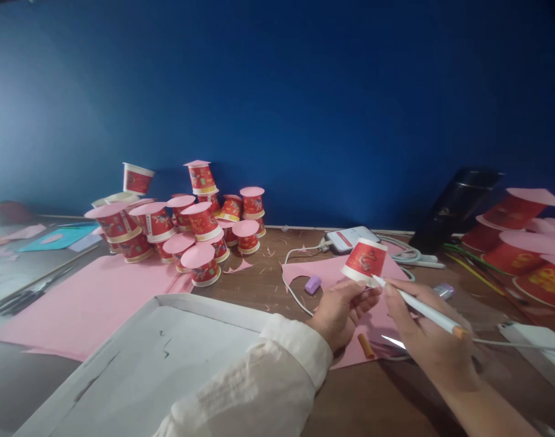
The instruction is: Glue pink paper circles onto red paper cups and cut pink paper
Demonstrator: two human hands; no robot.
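Observation:
My left hand (343, 315) is closed on the rim of a small red paper cup (365, 259) with a dragon print, its white rim pointing down. A white pen (423, 311) with an orange end is gripped in my right hand (435, 337). Its tip is at the cup's rim; whether it touches cannot be made out. Below the hands lies a cut pink paper sheet (314, 267). On it are a purple block (313, 284) and an orange cap-like piece (365, 346). A shiny blade (393, 342) pokes out beside my right hand, its handle hidden.
Several red cups topped with pink paper discs (198, 256) are stacked at left; more red cups (527, 252) stand right. A white tray (223, 312), pink sheets (77, 297) and scissors (25, 298) lie left. A phone (350, 238) with cable and a black bottle (455, 209) sit behind.

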